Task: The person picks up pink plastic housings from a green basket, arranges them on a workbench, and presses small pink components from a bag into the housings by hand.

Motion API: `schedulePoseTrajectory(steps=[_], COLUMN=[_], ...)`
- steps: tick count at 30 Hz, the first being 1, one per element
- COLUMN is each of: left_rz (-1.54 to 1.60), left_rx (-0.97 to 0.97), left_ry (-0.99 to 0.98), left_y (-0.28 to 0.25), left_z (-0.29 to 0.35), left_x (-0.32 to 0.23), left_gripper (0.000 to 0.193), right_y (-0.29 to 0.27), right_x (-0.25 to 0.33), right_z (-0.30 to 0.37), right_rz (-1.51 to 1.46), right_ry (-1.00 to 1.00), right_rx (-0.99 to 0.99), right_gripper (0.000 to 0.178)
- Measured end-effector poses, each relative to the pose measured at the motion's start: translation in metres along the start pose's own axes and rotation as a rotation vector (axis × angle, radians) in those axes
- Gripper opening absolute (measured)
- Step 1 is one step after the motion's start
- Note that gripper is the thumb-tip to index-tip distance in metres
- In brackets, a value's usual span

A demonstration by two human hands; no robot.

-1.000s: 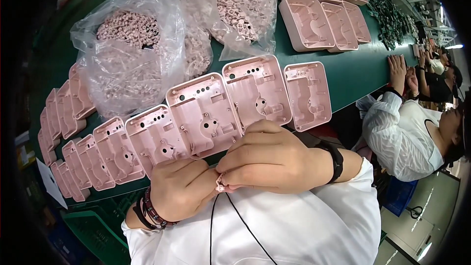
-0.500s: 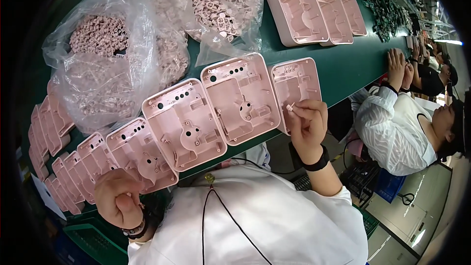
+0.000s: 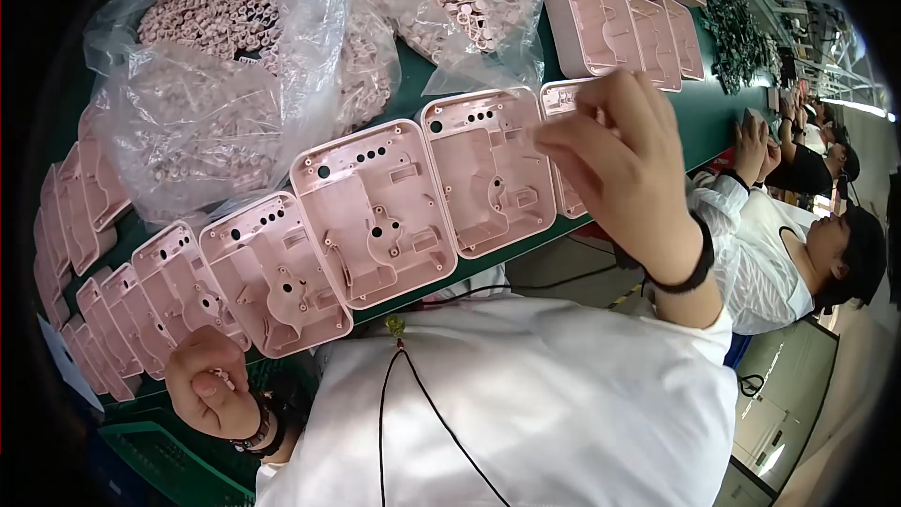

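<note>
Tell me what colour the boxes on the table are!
The boxes are pale pink, seen in the head view.

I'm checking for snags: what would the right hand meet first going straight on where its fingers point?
The right hand points leftward, so probably the open pink case just left of it; depth is unclear, so it might pass above.

Pink plastic shell (image 3: 561, 101) at about 2 o'clock, sitting open side up, rounded corner showing, mostly blocked by the right hand (image 3: 615, 155), so can't tell if they're touching. Down at 8 o'clock there's a tiny pale pink part (image 3: 223, 377) tucked in the curled left hand (image 3: 208, 383), too small to make out its shape.
</note>
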State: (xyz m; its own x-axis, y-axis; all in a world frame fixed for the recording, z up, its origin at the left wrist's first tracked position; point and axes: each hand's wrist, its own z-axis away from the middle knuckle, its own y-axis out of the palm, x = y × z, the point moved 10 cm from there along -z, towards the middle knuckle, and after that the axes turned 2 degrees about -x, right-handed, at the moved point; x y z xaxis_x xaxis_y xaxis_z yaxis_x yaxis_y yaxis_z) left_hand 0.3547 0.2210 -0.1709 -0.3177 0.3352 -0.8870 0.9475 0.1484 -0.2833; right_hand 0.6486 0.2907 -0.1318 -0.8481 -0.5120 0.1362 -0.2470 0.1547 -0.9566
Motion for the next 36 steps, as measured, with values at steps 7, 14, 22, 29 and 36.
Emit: schedulePoseTrajectory(steps=[7,14,22,29,36], left_rz=[-0.021,0.076,0.478,0.564,0.541], left_rx=[-0.003,-0.061,0.035,0.371,0.483], left_ry=[0.051,-0.012,-0.263,-0.452,-0.437], left_y=[-0.018,-0.032,-0.013,0.022,0.030], left_z=[0.012,0.019,0.015,0.021,0.030], left_x=[0.003,0.017,0.025,0.015,0.002], left_gripper=[0.043,0.042,0.027,0.021,0.031], right_y=[0.068,0.084,0.040,-0.002,0.033], right_x=[0.018,0.024,0.024,0.137,0.211], right_z=[-0.030,-0.027,-0.023,-0.032,-0.027], right_rz=[0.088,0.125,0.167,-0.336,-0.614], right_ry=[-0.335,-0.375,-0.235,-0.224,-0.386], right_rx=[0.154,0.264,0.267,0.139,0.077], right_gripper=[0.008,0.009,0.018,0.030,0.032])
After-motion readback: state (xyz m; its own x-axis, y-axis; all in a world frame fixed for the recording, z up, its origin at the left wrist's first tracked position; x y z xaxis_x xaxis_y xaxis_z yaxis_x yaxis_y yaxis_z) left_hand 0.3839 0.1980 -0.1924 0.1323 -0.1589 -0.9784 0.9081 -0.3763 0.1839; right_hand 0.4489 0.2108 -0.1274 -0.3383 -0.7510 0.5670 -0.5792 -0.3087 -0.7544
